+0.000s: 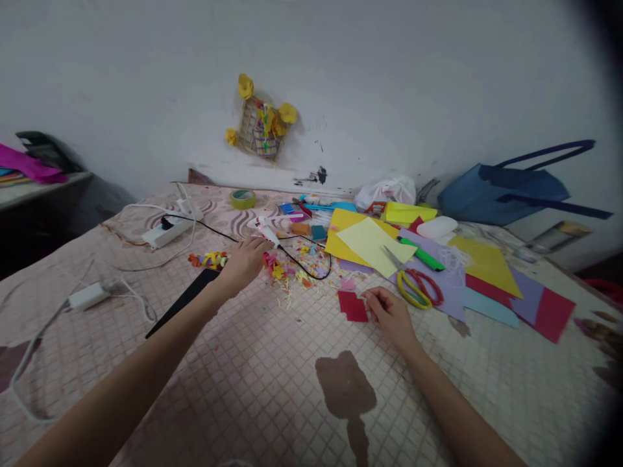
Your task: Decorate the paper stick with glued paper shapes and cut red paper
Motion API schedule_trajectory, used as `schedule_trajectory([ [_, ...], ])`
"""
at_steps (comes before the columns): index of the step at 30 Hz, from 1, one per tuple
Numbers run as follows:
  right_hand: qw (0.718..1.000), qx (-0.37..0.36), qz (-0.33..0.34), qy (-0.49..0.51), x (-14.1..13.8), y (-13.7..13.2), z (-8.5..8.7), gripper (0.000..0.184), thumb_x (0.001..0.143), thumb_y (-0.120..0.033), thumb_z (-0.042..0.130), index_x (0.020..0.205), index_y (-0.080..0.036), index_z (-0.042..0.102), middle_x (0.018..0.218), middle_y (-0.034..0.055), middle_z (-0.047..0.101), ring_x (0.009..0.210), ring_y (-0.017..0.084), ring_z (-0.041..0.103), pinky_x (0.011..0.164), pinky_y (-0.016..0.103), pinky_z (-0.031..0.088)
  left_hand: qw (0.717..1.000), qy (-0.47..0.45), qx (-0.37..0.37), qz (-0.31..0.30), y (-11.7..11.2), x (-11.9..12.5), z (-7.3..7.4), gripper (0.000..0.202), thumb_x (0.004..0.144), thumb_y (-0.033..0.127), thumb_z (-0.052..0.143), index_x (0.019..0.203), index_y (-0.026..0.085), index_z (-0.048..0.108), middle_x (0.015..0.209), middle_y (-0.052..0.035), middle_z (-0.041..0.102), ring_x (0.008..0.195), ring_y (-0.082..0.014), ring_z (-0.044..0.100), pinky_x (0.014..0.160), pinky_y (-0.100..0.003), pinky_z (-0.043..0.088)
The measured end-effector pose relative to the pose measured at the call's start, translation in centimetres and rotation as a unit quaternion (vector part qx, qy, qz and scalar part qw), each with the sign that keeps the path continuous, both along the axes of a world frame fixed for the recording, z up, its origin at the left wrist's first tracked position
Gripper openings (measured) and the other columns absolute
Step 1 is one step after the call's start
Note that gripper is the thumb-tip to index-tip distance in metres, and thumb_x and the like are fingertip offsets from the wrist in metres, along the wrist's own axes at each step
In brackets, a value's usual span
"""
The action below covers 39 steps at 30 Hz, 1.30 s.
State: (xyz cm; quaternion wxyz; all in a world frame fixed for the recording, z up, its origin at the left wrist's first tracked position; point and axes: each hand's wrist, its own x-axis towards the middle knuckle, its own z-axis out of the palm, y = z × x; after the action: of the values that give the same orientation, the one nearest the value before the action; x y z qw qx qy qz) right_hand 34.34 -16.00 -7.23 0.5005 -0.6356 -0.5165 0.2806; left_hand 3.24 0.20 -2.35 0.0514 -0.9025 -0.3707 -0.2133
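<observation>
My left hand (pixel 244 261) reaches forward over the patterned bedspread (pixel 272 383) and closes on a white glue gun (pixel 267 231) whose black cord (pixel 311 269) loops to the right. Small coloured paper scraps (pixel 285 272) lie just beside that hand. My right hand (pixel 389 312) rests on the spread with fingers curled, pinching the edge of a small dark red paper piece (pixel 352 306). Yellow and red handled scissors (pixel 416 285) lie just right of that hand.
Coloured paper sheets (pixel 374 246) spread at the right with a green marker (pixel 422 256). A white power strip (pixel 168 231), a charger (pixel 87 296), a tape roll (pixel 242 198), a black strip (pixel 182 301) and a blue bag (pixel 516 188) surround them. A paper flower craft (pixel 260 126) hangs on the wall.
</observation>
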Motion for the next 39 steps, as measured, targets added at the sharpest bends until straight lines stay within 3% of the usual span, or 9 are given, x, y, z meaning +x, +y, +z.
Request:
schedule_trajectory([
  [6,1.000,0.004,0.002,-0.007,-0.1,0.0,0.0,0.026,0.082,-0.042,0.053,0.077,-0.017,0.058,0.053,-0.0037,0.047,0.045,0.010,0.040,0.043,0.022,0.031,0.990,-0.120,-0.002,-0.070,-3.6,1.2,0.4,0.015,0.087,0.019,0.047,0.092,0.016,0.061,0.093,-0.0082,0.065,0.091,-0.0206,0.057,0.081,-0.036,0.044],
  [13,0.996,0.025,0.003,-0.087,0.0,0.3,0.5,0.027,0.087,-0.042,0.045,0.076,-0.018,0.054,0.055,-0.0023,0.049,0.043,0.010,0.042,0.040,0.021,0.034,0.971,-0.196,-0.095,-0.104,-8.2,3.7,-0.2,0.013,0.087,0.021,0.049,0.086,0.017,0.061,0.081,-0.0049,0.067,0.076,-0.0149,0.059,0.070,-0.027,0.045],
  [17,0.987,0.034,0.029,-0.156,0.0,3.3,2.0,0.025,0.087,-0.038,0.043,0.075,-0.019,0.054,0.057,-0.0013,0.053,0.046,0.011,0.046,0.044,0.022,0.038,0.964,-0.179,-0.165,-0.107,-9.8,4.5,-1.0,0.018,0.088,0.024,0.047,0.082,0.016,0.062,0.074,-0.0047,0.064,0.071,-0.0139,0.057,0.067,-0.025,0.044],
  [22,0.957,0.021,0.087,-0.276,-0.9,9.9,3.6,0.007,0.079,-0.023,0.056,0.076,-0.019,0.060,0.072,0.0009,0.061,0.065,0.014,0.055,0.060,0.024,0.041,0.955,-0.191,-0.202,-0.101,-10.6,4.6,-2.2,0.023,0.089,0.027,0.045,0.080,0.016,0.063,0.072,-0.0050,0.063,0.070,-0.0137,0.056,0.065,-0.025,0.044],
  [26,0.930,-0.007,0.082,-0.359,-2.2,13.3,3.2,0.005,0.075,-0.020,0.061,0.079,-0.019,0.063,0.083,0.0043,0.059,0.073,0.016,0.055,0.064,0.025,0.039,0.946,-0.211,-0.228,-0.095,-11.0,4.4,-2.6,0.023,0.088,0.026,0.045,0.078,0.016,0.064,0.071,-0.0046,0.062,0.068,-0.0128,0.056,0.062,-0.023,0.044],
  [30,0.917,-0.020,0.072,-0.392,-3.3,14.6,2.3,0.016,0.077,-0.018,0.058,0.091,-0.021,0.062,0.094,0.0061,0.056,0.077,0.017,0.055,0.064,0.025,0.038,0.939,-0.219,-0.248,-0.098,-11.0,4.5,-2.9,0.024,0.088,0.025,0.045,0.078,0.016,0.064,0.070,-0.0043,0.062,0.066,-0.0123,0.056,0.061,-0.022,0.044],
  [33,0.919,-0.018,0.074,-0.387,-3.5,15.1,2.0,0.009,0.079,-0.017,0.055,0.085,-0.020,0.062,0.094,0.0078,0.055,0.080,0.019,0.055,0.065,0.026,0.038,0.937,-0.217,-0.249,-0.110,-11.0,4.4,-3.1,0.024,0.088,0.025,0.045,0.078,0.016,0.064,0.069,-0.0044,0.062,0.067,-0.0126,0.056,0.061,-0.022,0.044],
  [39,0.953,0.023,0.082,-0.291,-1.8,15.6,4.0,0.005,0.080,-0.020,0.049,0.078,-0.019,0.053,0.082,0.0047,0.057,0.074,0.016,0.056,0.063,0.026,0.042,0.940,-0.213,-0.243,-0.114,-10.9,4.1,-3.3,0.023,0.088,0.023,0.044,0.079,0.017,0.064,0.070,-0.0046,0.062,0.068,-0.0132,0.057,0.062,-0.023,0.045],
])
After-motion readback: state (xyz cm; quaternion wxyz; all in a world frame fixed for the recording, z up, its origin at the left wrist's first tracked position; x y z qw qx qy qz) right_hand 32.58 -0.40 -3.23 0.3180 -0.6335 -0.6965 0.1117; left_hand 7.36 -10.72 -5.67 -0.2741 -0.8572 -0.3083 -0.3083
